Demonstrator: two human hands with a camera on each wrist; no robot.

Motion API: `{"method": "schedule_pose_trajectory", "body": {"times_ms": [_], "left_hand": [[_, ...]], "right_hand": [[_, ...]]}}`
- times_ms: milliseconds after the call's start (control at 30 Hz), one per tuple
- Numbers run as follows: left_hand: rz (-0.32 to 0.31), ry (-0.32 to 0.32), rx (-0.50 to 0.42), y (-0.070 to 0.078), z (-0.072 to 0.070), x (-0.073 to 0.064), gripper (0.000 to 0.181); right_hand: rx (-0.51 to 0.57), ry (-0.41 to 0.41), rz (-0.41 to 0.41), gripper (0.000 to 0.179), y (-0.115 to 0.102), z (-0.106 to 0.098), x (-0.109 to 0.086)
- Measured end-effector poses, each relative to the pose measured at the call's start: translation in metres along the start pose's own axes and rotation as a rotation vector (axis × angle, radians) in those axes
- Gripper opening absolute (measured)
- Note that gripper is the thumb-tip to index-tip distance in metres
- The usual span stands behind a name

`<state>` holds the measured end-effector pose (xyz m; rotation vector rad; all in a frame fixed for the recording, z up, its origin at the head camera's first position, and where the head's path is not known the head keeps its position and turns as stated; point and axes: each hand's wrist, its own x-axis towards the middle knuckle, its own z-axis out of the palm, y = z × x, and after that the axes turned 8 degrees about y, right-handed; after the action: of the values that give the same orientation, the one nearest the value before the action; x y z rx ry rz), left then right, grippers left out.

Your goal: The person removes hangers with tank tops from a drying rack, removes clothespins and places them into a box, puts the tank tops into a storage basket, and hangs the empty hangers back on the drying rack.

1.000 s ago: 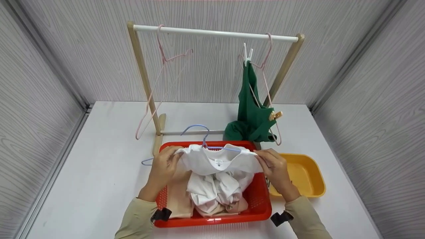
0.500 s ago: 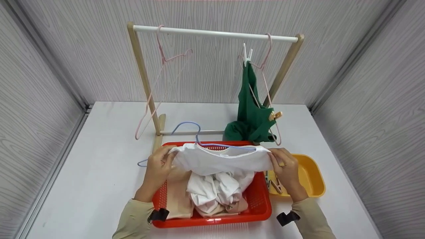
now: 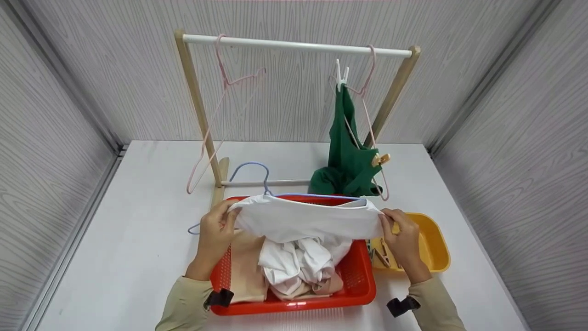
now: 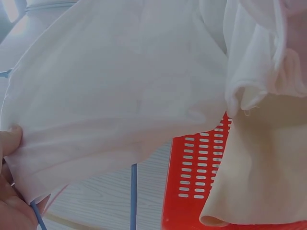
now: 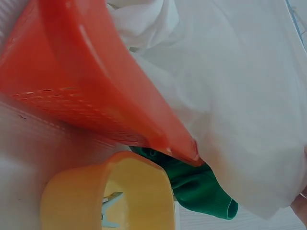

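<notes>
My left hand (image 3: 216,232) pinches one end of a white shirt (image 3: 303,220), and my right hand (image 3: 402,234) pinches the other. Between them the cloth is stretched over the red basket. A blue hanger (image 3: 266,177) runs along the shirt's top edge, its hook standing up behind the cloth; part of the hanger is hidden inside. Blue wire also shows beside my left hand (image 4: 17,201) in the left wrist view. The shirt's lower part (image 3: 294,264) lies bunched in the basket. In the right wrist view only a bit of my right hand (image 5: 301,207) shows.
The red basket (image 3: 340,302) also holds beige cloth (image 3: 248,271). Right of it, a yellow bin (image 3: 434,243) contains clothespins (image 3: 382,258). Behind stands a rack (image 3: 294,45) with a bare pink hanger (image 3: 205,151) and a green garment (image 3: 347,156) pinned to another pink hanger (image 3: 367,115).
My hands have moved apart, the right one farther right, and the shirt is stretched wider. The hanger's hook has shifted left and up. The collar's label has gone out of sight.
</notes>
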<state>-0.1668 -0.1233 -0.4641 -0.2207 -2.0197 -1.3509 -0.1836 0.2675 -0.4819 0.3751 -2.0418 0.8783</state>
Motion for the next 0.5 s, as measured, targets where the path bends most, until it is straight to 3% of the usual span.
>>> {"method": "schedule_pose_trajectory", "body": {"times_ms": [200, 500], "left_hand": [[-0.007, 0.02, -0.005, 0.001, 0.001, 0.0, 0.013], [-0.011, -0.001, -0.03, 0.004, 0.0, 0.001, 0.013]], "right_hand": [[-0.018, -0.055, 0.035, 0.012, 0.0, -0.003, -0.006], [0.002, -0.142, 0.071, 0.014, -0.005, -0.005, -0.011]]}}
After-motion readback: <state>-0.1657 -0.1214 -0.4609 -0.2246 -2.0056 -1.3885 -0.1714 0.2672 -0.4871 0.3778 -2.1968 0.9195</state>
